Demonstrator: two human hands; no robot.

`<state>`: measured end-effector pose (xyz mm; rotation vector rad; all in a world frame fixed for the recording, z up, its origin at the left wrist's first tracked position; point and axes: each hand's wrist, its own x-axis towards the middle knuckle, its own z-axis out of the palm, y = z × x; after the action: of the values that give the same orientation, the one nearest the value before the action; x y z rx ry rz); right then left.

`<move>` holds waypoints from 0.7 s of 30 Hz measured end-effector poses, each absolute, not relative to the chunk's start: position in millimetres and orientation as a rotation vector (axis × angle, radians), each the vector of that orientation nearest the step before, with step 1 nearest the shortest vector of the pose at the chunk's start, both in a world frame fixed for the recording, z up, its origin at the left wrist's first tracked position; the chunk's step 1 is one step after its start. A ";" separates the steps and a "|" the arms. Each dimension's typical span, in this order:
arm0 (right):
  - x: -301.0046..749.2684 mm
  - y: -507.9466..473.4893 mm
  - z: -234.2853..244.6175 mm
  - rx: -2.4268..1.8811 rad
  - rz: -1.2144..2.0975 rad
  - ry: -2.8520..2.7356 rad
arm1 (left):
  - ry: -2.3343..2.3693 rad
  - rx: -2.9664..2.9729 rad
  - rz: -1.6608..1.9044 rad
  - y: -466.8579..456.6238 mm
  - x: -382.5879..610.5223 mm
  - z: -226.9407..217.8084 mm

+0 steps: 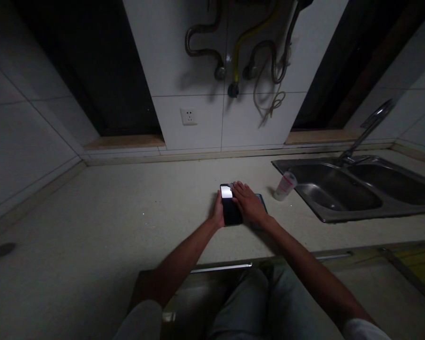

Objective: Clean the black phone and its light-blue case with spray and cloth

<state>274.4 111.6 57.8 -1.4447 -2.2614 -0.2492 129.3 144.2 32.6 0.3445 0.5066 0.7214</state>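
A dark smartphone point(232, 213) lies at the middle of the countertop, the upper part of its screen lit white. My left hand point(218, 211) is closed along its left edge, thumb side up. Across the upper right of the phone lies my right hand point(248, 202), fingers stretched toward the top edge and covering part of the screen. Something small and pale shows by its fingertips, too unclear to name. Beneath and beside that hand, a flat teal-edged object point(261, 202) rests on the counter, mostly hidden.
A clear plastic cup point(285, 185) with red print leans by the rim of the steel double sink point(326, 218), under a chrome faucet point(370, 123). Pipes and a yellow hose point(238, 49) hang on the tiled wall above a socket point(189, 116). A metal handle point(221, 268) runs below the counter's front edge.
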 end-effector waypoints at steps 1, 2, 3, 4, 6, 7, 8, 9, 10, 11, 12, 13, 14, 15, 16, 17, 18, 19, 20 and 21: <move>274.3 108.0 53.9 -1.433 -0.228 -2.267 | 0.538 0.333 0.736 144.5 128.5 32.6; 274.2 102.5 49.0 -1.412 -0.209 -2.278 | 0.575 0.314 0.747 144.6 127.4 33.0; 274.3 95.4 43.5 -1.386 -0.191 -2.292 | 0.602 0.296 0.747 144.6 126.4 33.8; 274.4 87.0 38.1 -1.355 -0.177 -2.309 | 0.604 0.284 0.729 144.4 125.4 34.8; 275.4 68.7 29.4 -1.300 -0.174 -2.344 | 0.567 0.273 0.675 143.9 124.1 37.0; 276.0 59.8 26.6 -1.266 -0.176 -2.371 | 0.542 0.271 0.657 143.6 124.0 37.9; 276.8 51.8 25.1 -1.229 -0.172 -2.402 | 0.524 0.273 0.656 143.3 124.1 38.6; 277.4 45.0 24.7 -1.192 -0.164 -2.432 | 0.519 0.276 0.669 143.1 124.5 39.1; 277.8 39.7 25.2 -1.156 -0.152 -2.460 | 0.522 0.279 0.688 143.0 125.0 39.3; 277.8 35.9 26.5 -1.126 -0.140 -2.483 | 0.528 0.285 0.710 143.0 125.5 39.4; 277.3 33.5 28.3 -1.105 -0.130 -2.500 | 0.531 0.291 0.728 143.0 125.7 39.3; 276.3 32.5 30.5 -1.096 -0.123 -2.513 | 0.533 0.297 0.737 143.1 125.7 39.2; 274.8 32.9 32.9 -1.095 -0.120 -2.524 | 0.533 0.303 0.739 143.2 125.4 39.0; 272.9 34.5 35.5 -1.102 -0.126 -2.531 | 0.532 0.312 0.731 143.2 124.8 38.8; 270.7 37.2 38.2 -1.117 -0.138 -2.533 | 0.532 0.323 0.714 143.1 124.1 38.6; 268.5 41.1 41.1 -1.143 -0.156 -2.528 | 0.535 0.336 0.692 142.8 123.5 38.5; 266.4 46.0 44.2 -1.179 -0.178 -2.516 | 0.540 0.346 0.671 142.5 123.2 38.4; 264.7 52.1 47.3 -1.227 -0.203 -2.493 | 0.551 0.350 0.659 142.1 123.1 38.4; 263.6 59.0 50.6 -1.285 -0.227 -2.463 | 0.566 0.349 0.660 141.6 123.5 38.6; 263.1 66.5 53.8 -1.348 -0.245 -2.426 | 0.581 0.342 0.674 141.1 124.2 39.0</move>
<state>263.1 66.5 53.8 -1.3483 -2.4264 -0.2446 124.2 141.1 39.0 0.3421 0.5809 0.6740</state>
